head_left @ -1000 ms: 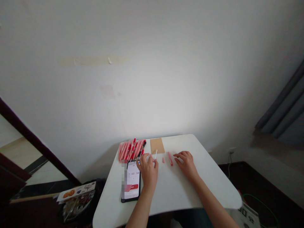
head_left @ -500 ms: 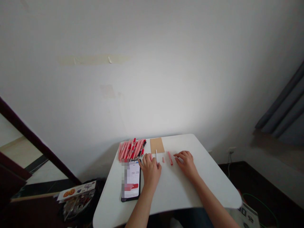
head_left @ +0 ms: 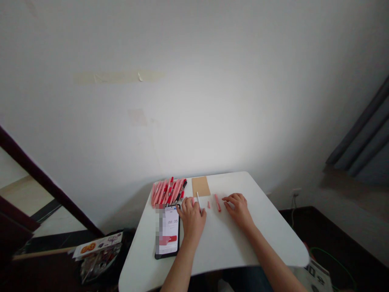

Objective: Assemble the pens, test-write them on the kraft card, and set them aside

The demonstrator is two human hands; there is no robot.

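Note:
My left hand (head_left: pixel 193 215) rests low over the white table with its fingers spread. A thin white pen refill (head_left: pixel 197 198) stands out between its index finger and thumb, the lower end close to the thumb; contact is unclear. Beside the fingertips shows a small pink piece (head_left: pixel 193 200), partly covered. To the right lie a short pink pen part (head_left: pixel 208 205) and a longer pink pen barrel (head_left: pixel 217 202). My right hand (head_left: pixel 238 207) is just right of the barrel, fingers loosely bent and thumb apart, with nothing visible in it.
A pile of pink, red and black pens (head_left: pixel 168 191) lies at the table's back left. In front of it is a phone (head_left: pixel 172 231) showing a timer. A tan card (head_left: pixel 200 186) sits near the back edge, below the wall (head_left: pixel 212 101). A bag-lined bin (head_left: pixel 103 259) stands left.
The white refill has shifted slightly left, its top tilting further that way. Both hands have stayed almost in place.

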